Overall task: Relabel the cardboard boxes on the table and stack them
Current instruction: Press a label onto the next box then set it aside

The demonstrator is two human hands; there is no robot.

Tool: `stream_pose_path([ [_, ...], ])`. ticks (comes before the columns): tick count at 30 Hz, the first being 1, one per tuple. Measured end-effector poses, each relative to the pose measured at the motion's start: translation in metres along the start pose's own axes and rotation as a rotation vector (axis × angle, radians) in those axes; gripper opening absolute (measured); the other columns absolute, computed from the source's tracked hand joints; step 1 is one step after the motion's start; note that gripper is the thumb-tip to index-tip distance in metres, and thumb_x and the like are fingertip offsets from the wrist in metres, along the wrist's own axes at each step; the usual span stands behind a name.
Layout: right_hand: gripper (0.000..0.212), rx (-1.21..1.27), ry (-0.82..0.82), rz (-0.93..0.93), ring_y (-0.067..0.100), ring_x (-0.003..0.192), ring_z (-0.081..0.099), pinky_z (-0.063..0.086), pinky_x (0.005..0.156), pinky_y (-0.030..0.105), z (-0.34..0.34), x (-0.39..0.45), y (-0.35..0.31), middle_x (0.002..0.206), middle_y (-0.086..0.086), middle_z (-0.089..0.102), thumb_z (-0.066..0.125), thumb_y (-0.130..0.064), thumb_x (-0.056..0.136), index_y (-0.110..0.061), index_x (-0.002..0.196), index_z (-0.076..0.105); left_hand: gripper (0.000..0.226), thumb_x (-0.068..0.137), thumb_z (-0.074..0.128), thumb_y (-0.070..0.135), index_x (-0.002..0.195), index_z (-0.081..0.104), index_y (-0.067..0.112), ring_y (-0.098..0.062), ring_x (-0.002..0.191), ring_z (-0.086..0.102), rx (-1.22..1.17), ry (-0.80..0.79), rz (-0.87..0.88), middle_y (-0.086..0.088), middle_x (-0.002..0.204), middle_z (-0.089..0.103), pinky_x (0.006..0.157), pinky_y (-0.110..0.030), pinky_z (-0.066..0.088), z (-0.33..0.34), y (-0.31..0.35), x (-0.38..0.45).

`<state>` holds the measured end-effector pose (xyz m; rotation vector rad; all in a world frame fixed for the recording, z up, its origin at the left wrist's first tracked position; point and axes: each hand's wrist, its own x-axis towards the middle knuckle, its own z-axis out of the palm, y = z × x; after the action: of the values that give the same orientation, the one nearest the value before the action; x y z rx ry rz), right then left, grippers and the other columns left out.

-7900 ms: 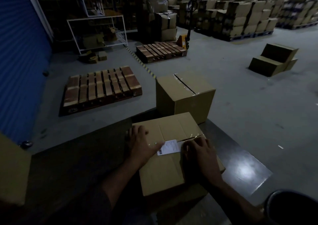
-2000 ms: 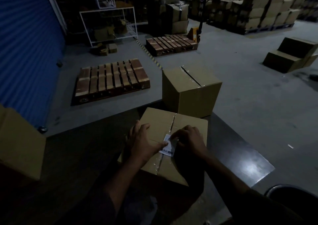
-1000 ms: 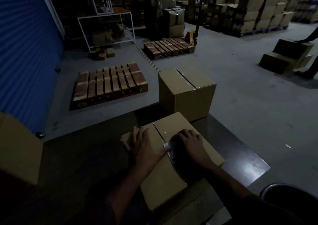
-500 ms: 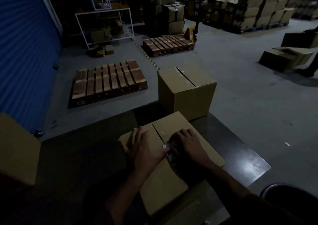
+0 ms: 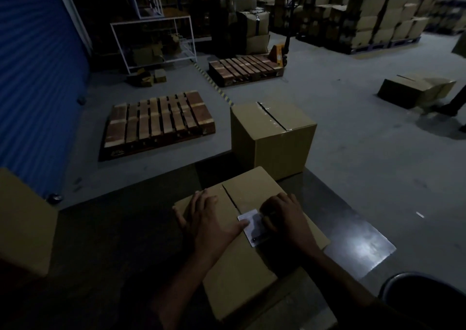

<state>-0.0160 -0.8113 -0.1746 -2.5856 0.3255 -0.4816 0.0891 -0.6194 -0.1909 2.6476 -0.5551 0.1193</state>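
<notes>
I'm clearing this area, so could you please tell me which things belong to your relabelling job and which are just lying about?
In the job:
near box under both hands
white label
taped box behind it
box at the table's left edge

Lying about:
two wooden pallets
pallet jack
white rack

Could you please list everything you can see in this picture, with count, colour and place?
near box: one, brown, table front, under both hands
label: one, white, on near box top
far box: one, brown, taped, table's far edge
side box: one, brown, far left
table: one, dark
pallets: two, wooden, on floor
floor boxes: brown, right
stacked boxes: many, brown, background
shutter: blue, left
left hand: flat on near box, thumb at label
right hand: fingers curled at label
</notes>
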Motion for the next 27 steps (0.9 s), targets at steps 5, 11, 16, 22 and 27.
stream_pose_path([
  [5,0.019,-0.160,0.206,0.229,0.015,0.097,0.048,0.038,0.079,0.036,-0.011,-0.073,-0.007,0.101,-0.010,0.058,0.078,-0.035,0.082,-0.034,0.098,0.068,0.098,0.063,0.052,0.101,0.133,0.043,0.032,-0.023,0.160,0.005,-0.119,-0.081,0.015,0.003,0.160,0.026,0.127,-0.058,-0.013,-0.012,-0.010,0.015],
  [11,0.010,-0.120,0.396,0.365,0.019,0.091,0.047,0.036,0.076,0.039,0.002,-0.085,-0.018,0.089,-0.006,0.055,0.075,-0.028,0.086,-0.031,0.094,0.071,0.135,0.042,0.034,0.114,0.150,0.036,0.033,-0.024,0.144,0.036,-0.048,-0.095,-0.033,-0.001,0.153,0.042,0.126,-0.050,0.016,-0.019,-0.020,0.031],
  [16,0.025,-0.071,0.243,0.222,0.017,0.099,0.049,0.043,0.078,0.038,-0.008,-0.046,0.007,0.102,-0.007,0.058,0.074,-0.024,0.088,-0.035,0.111,0.073,0.141,0.050,0.047,0.110,0.163,0.023,0.029,-0.033,0.157,0.017,0.066,-0.165,-0.242,-0.009,0.169,0.027,0.125,-0.058,0.011,-0.029,-0.025,0.015],
  [22,0.032,-0.334,0.011,0.080,0.015,0.109,0.047,0.014,0.077,0.034,-0.026,-0.002,0.014,0.106,-0.013,0.053,0.060,-0.044,0.096,-0.047,0.127,0.063,0.154,0.035,0.054,0.109,0.162,0.025,0.027,-0.034,0.155,0.022,-0.120,-0.241,-0.328,-0.007,0.168,0.030,0.123,-0.059,0.025,-0.038,-0.048,0.008],
  [27,0.022,-0.123,-0.077,0.071,0.017,0.109,0.048,0.030,0.083,0.035,-0.016,0.005,-0.012,0.109,-0.011,0.057,0.061,-0.040,0.097,-0.044,0.116,0.070,0.136,0.059,0.074,0.089,0.165,0.012,0.031,-0.031,0.160,0.008,-0.157,-0.216,-0.213,-0.005,0.174,0.015,0.127,-0.060,0.008,-0.047,-0.021,0.014],
])
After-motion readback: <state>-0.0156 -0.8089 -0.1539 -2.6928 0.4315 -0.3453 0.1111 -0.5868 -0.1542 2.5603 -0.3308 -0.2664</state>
